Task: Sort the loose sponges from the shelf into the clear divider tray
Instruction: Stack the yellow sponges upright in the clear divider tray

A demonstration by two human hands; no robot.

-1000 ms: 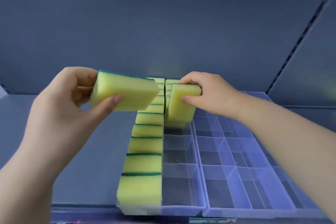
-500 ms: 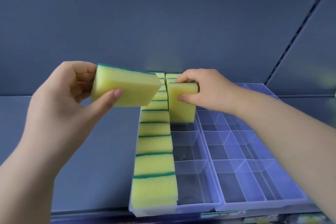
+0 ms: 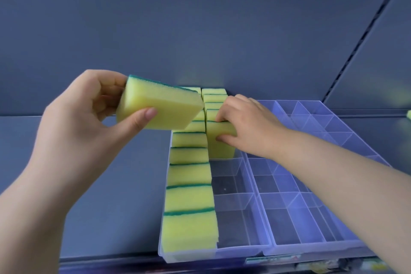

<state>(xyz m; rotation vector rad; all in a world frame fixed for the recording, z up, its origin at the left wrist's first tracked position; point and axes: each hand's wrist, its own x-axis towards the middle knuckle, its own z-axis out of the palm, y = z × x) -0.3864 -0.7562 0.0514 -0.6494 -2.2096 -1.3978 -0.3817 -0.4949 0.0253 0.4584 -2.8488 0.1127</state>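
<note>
Left hand [image 3: 73, 131], at 9 o'clock of the view, is curled around the held sponge [image 3: 159, 107]: thumb is laid on the near yellow face, fingers are wrapped behind the left end. The sponge is carried in the air, clear of the shelf [image 3: 89, 184]. Long axis is set roughly 10-to-4 o'clock, with the green scouring layer on the upper far side.

Right hand [image 3: 249, 124], just past centre toward 3 o'clock, is pinched on the placed sponge [image 3: 220, 142], fingers over the top edge and thumb on the near face. This sponge is stood upright in the clear divider tray [image 3: 240, 250], second column, green layer toward 12 o'clock, seen taller than wide.

The left column is filled with a sponge row [image 3: 189, 202], run along 12-to-6 o'clock. A second tray [image 3: 322, 247] is butted against the first at 3 o'clock.
</note>
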